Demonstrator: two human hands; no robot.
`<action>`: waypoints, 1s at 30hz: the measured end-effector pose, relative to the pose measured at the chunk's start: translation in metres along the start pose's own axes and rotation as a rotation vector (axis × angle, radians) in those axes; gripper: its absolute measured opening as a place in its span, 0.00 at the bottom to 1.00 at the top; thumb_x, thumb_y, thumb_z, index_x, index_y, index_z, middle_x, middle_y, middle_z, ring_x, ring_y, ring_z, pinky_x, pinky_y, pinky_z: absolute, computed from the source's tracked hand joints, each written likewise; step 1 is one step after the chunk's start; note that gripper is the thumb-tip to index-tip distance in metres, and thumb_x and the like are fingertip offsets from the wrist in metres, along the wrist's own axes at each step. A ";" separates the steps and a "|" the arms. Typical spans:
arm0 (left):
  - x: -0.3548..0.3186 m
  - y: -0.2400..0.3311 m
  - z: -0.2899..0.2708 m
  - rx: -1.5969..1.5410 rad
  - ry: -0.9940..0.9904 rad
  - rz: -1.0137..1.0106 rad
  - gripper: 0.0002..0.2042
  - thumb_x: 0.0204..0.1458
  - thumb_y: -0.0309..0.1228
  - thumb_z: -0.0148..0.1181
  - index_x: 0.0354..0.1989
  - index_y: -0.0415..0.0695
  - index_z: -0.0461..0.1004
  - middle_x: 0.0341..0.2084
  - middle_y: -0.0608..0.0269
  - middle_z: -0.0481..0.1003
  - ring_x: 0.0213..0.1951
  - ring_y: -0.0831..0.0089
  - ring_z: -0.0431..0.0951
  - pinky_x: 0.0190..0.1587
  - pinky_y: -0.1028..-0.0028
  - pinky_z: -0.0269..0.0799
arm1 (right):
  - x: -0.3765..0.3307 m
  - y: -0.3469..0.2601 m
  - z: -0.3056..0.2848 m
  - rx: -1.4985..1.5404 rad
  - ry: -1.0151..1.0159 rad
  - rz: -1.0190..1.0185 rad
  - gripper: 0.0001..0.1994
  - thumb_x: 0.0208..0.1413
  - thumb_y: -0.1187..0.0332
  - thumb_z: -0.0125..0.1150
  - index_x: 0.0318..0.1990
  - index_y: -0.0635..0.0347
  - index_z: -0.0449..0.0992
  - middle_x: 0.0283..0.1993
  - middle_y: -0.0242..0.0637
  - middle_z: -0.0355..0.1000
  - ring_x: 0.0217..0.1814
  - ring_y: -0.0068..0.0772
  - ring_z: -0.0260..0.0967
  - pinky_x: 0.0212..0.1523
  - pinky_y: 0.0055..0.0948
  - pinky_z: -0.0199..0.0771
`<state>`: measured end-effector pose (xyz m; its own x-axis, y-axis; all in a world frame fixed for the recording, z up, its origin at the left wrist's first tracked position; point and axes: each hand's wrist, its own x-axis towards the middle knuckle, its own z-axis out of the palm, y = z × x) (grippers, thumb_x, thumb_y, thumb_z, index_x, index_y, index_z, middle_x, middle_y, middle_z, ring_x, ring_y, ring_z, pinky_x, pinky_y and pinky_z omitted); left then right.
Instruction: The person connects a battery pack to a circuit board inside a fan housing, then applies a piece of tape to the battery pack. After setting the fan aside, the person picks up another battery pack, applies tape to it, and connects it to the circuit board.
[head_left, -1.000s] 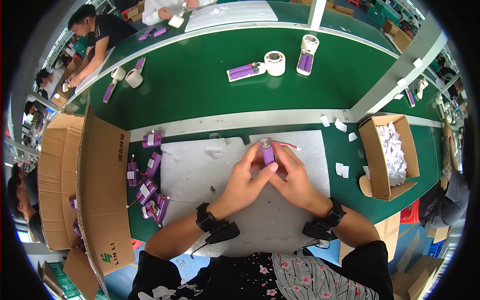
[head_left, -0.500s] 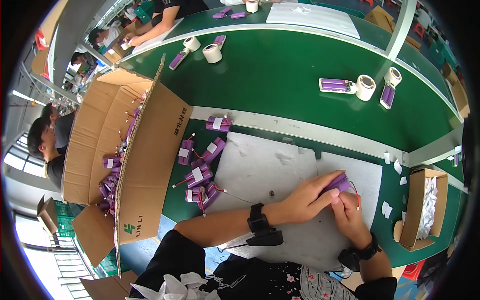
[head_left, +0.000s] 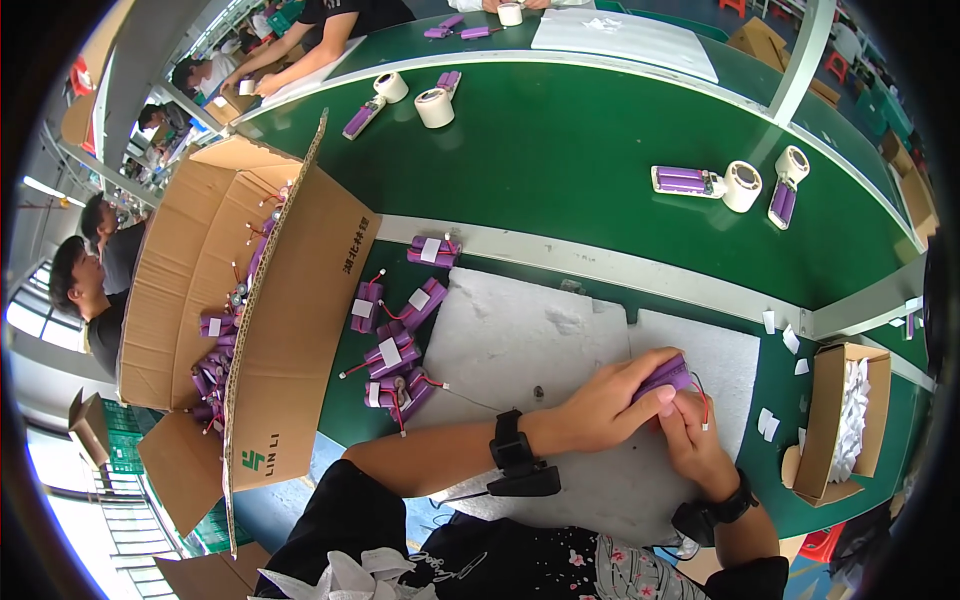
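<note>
A purple cylindrical battery pack with thin red wires (head_left: pixel 668 378) lay on the white foam mat (head_left: pixel 520 340), gripped between both hands: the left hand (head_left: pixel 610 400) was curled over its top and the right hand (head_left: pixel 690 435) pinched its near end from below. To the left of that mat, a loose heap of similar purple packs with white labels (head_left: pixel 395 350) sat on the green bench (head_left: pixel 560 140), and beyond them stood an open brown cardboard box (head_left: pixel 300 300) holding more packs. To the right of the mat was a small cardboard box of white paper slips (head_left: pixel 845 420).
</note>
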<state>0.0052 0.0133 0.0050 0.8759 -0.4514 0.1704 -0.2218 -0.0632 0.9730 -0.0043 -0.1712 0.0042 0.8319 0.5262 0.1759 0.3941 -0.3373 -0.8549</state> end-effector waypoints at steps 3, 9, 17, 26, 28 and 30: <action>0.001 0.002 0.001 0.002 0.003 0.012 0.22 0.61 0.36 0.46 0.59 0.37 0.59 0.42 0.46 0.73 0.42 0.55 0.77 0.45 0.64 0.70 | -0.009 0.011 0.004 -0.043 0.056 -0.019 0.07 0.60 0.68 0.48 0.35 0.60 0.71 0.24 0.37 0.69 0.22 0.39 0.65 0.27 0.36 0.60; -0.001 0.005 0.001 0.033 -0.011 0.015 0.21 0.61 0.36 0.45 0.59 0.37 0.58 0.40 0.47 0.74 0.39 0.57 0.77 0.42 0.65 0.71 | 0.001 -0.003 -0.002 0.230 -0.029 0.138 0.11 0.60 0.66 0.45 0.32 0.61 0.72 0.23 0.38 0.69 0.22 0.36 0.66 0.27 0.31 0.64; -0.002 0.009 0.004 -0.010 -0.013 -0.014 0.21 0.60 0.38 0.45 0.57 0.36 0.59 0.35 0.45 0.73 0.32 0.50 0.76 0.37 0.61 0.70 | 0.000 -0.009 -0.002 0.325 -0.037 0.224 0.14 0.59 0.63 0.45 0.29 0.63 0.72 0.21 0.37 0.69 0.23 0.30 0.66 0.27 0.29 0.65; -0.001 0.007 0.000 -0.011 -0.081 -0.011 0.21 0.62 0.35 0.44 0.60 0.37 0.56 0.36 0.52 0.74 0.31 0.65 0.78 0.37 0.68 0.72 | 0.001 -0.010 -0.005 0.339 -0.024 0.235 0.15 0.59 0.63 0.44 0.28 0.65 0.72 0.22 0.36 0.69 0.22 0.28 0.66 0.25 0.27 0.66; -0.001 0.008 0.000 -0.095 -0.096 -0.039 0.21 0.62 0.36 0.43 0.60 0.37 0.57 0.35 0.52 0.74 0.31 0.65 0.78 0.37 0.68 0.72 | 0.002 -0.011 -0.005 0.341 -0.015 0.240 0.15 0.59 0.63 0.44 0.28 0.65 0.72 0.22 0.36 0.70 0.22 0.28 0.67 0.25 0.27 0.66; -0.001 0.006 -0.001 -0.082 -0.088 -0.035 0.21 0.62 0.36 0.43 0.59 0.37 0.57 0.36 0.51 0.74 0.31 0.64 0.78 0.37 0.68 0.72 | 0.003 -0.009 -0.005 0.340 -0.044 0.176 0.15 0.60 0.63 0.45 0.28 0.65 0.72 0.22 0.36 0.70 0.22 0.27 0.67 0.25 0.26 0.66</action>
<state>0.0030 0.0140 0.0106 0.8408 -0.5266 0.1253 -0.1530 -0.0091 0.9882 -0.0031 -0.1700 0.0147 0.8549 0.5188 -0.0023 0.0891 -0.1513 -0.9845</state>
